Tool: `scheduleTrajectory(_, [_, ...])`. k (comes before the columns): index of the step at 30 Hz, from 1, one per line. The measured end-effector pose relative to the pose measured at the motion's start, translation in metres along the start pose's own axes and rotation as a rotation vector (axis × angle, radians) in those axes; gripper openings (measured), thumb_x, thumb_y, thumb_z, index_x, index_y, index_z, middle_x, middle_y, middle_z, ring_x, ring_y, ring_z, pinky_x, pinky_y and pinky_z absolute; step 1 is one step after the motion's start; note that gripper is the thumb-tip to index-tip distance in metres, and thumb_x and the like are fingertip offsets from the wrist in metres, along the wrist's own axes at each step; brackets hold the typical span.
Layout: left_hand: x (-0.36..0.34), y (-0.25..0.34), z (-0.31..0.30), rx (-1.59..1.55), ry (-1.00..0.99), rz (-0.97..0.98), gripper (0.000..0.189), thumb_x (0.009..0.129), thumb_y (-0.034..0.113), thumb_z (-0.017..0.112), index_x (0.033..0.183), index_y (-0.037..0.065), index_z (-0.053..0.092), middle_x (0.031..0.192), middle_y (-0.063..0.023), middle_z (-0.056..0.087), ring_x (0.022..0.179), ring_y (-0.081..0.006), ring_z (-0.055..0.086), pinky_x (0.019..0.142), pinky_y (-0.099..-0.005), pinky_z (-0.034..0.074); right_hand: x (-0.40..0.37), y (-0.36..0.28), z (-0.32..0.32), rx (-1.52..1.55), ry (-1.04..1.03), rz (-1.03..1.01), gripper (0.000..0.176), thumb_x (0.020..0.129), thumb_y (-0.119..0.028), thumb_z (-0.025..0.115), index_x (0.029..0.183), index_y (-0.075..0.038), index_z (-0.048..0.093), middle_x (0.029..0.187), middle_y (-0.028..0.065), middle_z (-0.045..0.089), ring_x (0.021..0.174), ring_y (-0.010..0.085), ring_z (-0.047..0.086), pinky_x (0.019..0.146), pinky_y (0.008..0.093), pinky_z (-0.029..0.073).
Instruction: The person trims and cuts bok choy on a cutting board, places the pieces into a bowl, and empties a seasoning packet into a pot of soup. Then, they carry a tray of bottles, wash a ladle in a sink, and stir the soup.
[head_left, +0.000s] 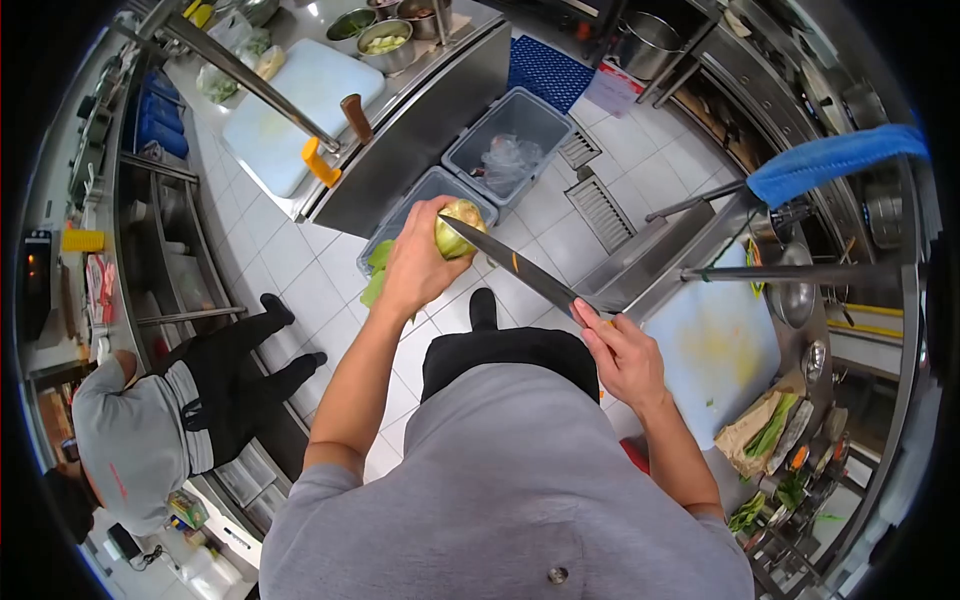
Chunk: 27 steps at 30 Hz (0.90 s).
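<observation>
Two metal benches stand in a kitchen with a white tiled floor (535,235): the far-left bench (395,150) and the right bench (735,490). At far left, a person in a gray shirt (140,425) is bent over a counter. Each bench carries a white cutting board, the left board (305,100) pale, the right board (705,335) stained yellow. Below the far-left bench sit two gray bins, side by side; the farther bin (468,150) contains a clear plastic bag (512,160). A long knife (545,285) slants across the middle, its handle gripped in the closed fingers of the right hand (627,362). The left hand (420,255) has its fingers curled around a rounded pale green vegetable (457,235), held up over the nearer bin (428,187), with the knife tip against it. Green leaves (374,275) hang beside the left wrist. Smallest is an orange fleck (515,262) on the blade.
</observation>
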<state>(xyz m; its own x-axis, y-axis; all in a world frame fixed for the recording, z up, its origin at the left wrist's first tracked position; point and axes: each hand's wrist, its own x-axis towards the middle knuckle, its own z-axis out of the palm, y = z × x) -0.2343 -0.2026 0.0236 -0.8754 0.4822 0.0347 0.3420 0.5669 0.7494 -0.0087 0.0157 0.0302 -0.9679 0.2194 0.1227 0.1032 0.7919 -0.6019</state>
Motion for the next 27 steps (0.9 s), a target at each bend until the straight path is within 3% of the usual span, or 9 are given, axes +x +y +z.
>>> scheduleTrajectory(6, [0.013,-0.03,-0.01,0.054,0.086,-0.026,0.061,0.073,0.015,0.079,0.126,0.008,0.051,0.118,-0.0156,0.057,0.111,-0.038,0.058,0.091,-0.0451,0.048,0.035,-0.006,0.028,0.015,-0.042,-0.028,0.036,0.094,-0.026,0.066,0.131,-0.028,0.066,0.063,0.0053,0.044,0.049,0.0213,0.046,0.047,0.0361,0.041])
scheduleTrajectory(12, [0.013,-0.029,-0.011,0.024,0.049,-0.187,0.066,0.069,0.017,0.08,0.126,0.006,0.05,0.12,-0.0186,0.062,0.112,-0.0378,0.06,0.094,-0.0419,0.048,0.064,-0.022,0.038,-0.019,-0.093,0.005,0.037,0.096,-0.03,0.063,0.133,-0.032,0.063,0.064,0.0065,0.046,0.049,0.0257,0.05,0.049,0.0381,0.044])
scheduleTrajectory(16, [0.012,-0.04,-0.004,0.017,0.077,-0.151,0.067,0.068,0.019,0.081,0.126,0.005,0.05,0.121,-0.0193,0.061,0.112,-0.0382,0.06,0.095,-0.042,0.049,0.072,-0.022,0.049,-0.021,-0.096,-0.016,0.037,0.097,-0.032,0.061,0.134,-0.034,0.062,0.065,0.0076,0.048,0.05,0.0278,0.052,0.05,0.04,0.045])
scheduleTrajectory(19, [0.008,-0.045,0.003,0.038,-0.003,-0.196,0.062,0.073,0.019,0.078,0.126,0.004,0.05,0.122,-0.0198,0.058,0.114,-0.04,0.058,0.095,-0.0438,0.048,0.084,-0.029,0.056,-0.015,-0.135,0.033,0.037,0.097,-0.033,0.061,0.134,-0.033,0.062,0.065,0.0085,0.049,0.051,0.0289,0.053,0.051,0.0406,0.046])
scheduleTrajectory(27, [0.012,-0.066,-0.009,0.014,0.111,-0.24,0.061,0.072,0.018,0.08,0.124,0.004,0.051,0.119,-0.0186,0.06,0.112,-0.0392,0.058,0.094,-0.0436,0.048,0.095,-0.021,0.056,0.005,-0.249,-0.012,0.037,0.098,-0.036,0.058,0.135,-0.033,0.061,0.063,0.0086,0.05,0.05,0.0284,0.053,0.053,0.0411,0.047])
